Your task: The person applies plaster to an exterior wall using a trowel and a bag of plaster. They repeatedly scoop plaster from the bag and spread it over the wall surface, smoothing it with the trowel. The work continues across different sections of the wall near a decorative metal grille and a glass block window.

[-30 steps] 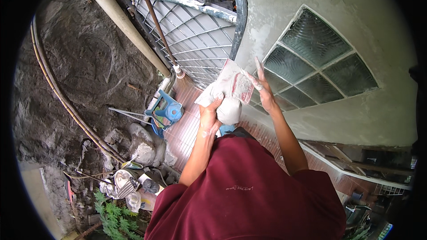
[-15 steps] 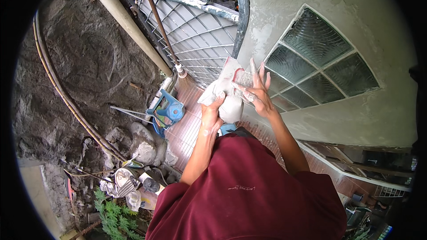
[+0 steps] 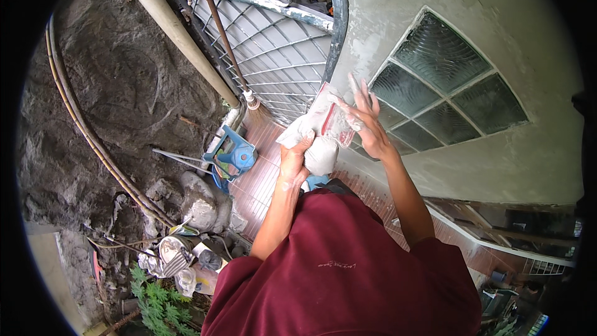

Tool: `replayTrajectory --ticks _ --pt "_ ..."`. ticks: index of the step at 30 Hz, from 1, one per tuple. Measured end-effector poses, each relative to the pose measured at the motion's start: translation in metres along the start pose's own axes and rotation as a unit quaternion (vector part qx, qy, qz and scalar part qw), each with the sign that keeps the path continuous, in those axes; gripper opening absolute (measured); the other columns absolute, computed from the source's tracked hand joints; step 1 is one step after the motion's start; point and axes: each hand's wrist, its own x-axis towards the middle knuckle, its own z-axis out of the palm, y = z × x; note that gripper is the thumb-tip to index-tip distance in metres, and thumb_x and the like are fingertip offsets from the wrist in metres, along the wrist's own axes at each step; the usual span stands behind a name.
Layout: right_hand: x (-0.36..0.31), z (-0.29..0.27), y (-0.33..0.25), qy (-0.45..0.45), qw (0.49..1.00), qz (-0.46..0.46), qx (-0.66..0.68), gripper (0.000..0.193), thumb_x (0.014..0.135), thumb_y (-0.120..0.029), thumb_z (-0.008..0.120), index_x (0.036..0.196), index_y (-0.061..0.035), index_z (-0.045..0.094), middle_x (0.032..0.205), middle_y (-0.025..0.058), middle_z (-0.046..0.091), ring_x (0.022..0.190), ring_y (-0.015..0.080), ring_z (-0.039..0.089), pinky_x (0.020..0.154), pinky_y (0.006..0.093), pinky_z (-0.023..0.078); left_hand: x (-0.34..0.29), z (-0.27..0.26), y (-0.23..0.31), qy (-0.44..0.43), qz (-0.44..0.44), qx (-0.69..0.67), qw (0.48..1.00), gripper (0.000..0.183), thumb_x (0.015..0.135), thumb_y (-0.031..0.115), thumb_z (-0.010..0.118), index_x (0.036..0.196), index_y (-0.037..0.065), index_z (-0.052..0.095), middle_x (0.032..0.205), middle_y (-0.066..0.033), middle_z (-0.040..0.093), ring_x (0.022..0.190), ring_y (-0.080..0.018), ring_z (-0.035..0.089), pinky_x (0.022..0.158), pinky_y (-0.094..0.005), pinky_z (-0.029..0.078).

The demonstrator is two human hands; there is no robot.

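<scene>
In my left hand (image 3: 295, 157) is a clear plastic bag (image 3: 321, 155) with red print, its rounded lower part full of white powder. The left thumb presses on the bag's side, and the fingers behind it are hidden. My right hand (image 3: 369, 129) is beside the bag's upper right part, fingers stretched out and whitened with powder. Its fingertips overlap the bag's top edge; whether they touch it I cannot tell. White smears also mark my left wrist.
A plastered wall (image 3: 497, 31) with a glass-block window (image 3: 441, 50) rises at the right. Ahead are a metal gate (image 3: 273, 56) and a broom (image 3: 254, 102). At the left stand a blue plastic stool (image 3: 239, 157), a rough earthen bank (image 3: 124, 87) and a bucket (image 3: 174, 249).
My right hand has turned and shifted slightly right, its fingers straighter. More of the bag's red print shows. My left hand keeps its hold on the bag.
</scene>
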Motion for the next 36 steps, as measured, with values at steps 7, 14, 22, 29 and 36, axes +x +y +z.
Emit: replayTrajectory --ticks 7,14,22,29,36 --pt "0.017 0.01 -0.016 -0.085 0.983 -0.059 -0.15 0.065 0.085 -0.027 0.042 0.149 -0.0155 0.039 0.163 0.0154 0.004 0.146 0.0496 0.001 0.109 0.0702 -0.002 -0.005 0.007 0.0 -0.006 -0.001 0.0 1.0 0.043 0.087 0.0 0.067 0.128 -0.003 0.054 0.117 -0.0122 0.065 0.105 -0.0226 0.064 0.091 -0.0364 0.053" --pt "0.022 0.003 -0.015 -0.065 0.97 -0.072 -0.223 0.072 0.075 -0.016 0.051 0.146 -0.0088 0.042 0.163 0.0152 0.005 0.147 0.0477 0.0 0.11 0.0699 0.0 -0.008 0.006 0.006 0.003 0.007 0.013 1.0 0.043 0.087 -0.001 0.066 0.128 -0.003 0.054 0.117 -0.0124 0.065 0.105 -0.0223 0.064 0.092 -0.0368 0.053" --pt "0.021 0.002 -0.026 -0.074 0.956 -0.068 -0.274 0.074 0.069 -0.014 0.058 0.141 -0.0019 0.044 0.162 0.0149 0.009 0.146 0.0467 0.005 0.11 0.0701 0.003 -0.004 0.0 0.007 0.021 0.017 0.002 1.0 0.043 0.085 -0.004 0.065 0.127 -0.002 0.053 0.117 -0.013 0.064 0.106 -0.0245 0.064 0.092 -0.04 0.054" --pt "0.022 -0.001 -0.034 -0.051 0.939 -0.081 -0.329 0.058 0.067 -0.019 0.061 0.123 -0.0037 0.062 0.162 0.0099 0.015 0.147 0.0395 0.012 0.111 0.068 0.008 -0.004 -0.002 0.007 0.013 0.029 -0.007 0.999 0.043 0.084 -0.006 0.066 0.125 -0.002 0.054 0.115 -0.013 0.064 0.105 -0.0244 0.065 0.092 -0.0396 0.055" --pt "0.027 -0.019 -0.027 0.026 0.94 -0.108 -0.321 0.051 0.067 -0.02 0.061 0.115 -0.0062 0.067 0.157 0.0126 0.028 0.146 0.0339 0.02 0.109 0.0631 0.017 -0.001 -0.002 0.01 0.044 0.02 0.02 0.999 0.042 0.084 -0.005 0.066 0.124 -0.002 0.054 0.115 -0.0127 0.064 0.104 -0.0238 0.064 0.092 -0.0391 0.054"
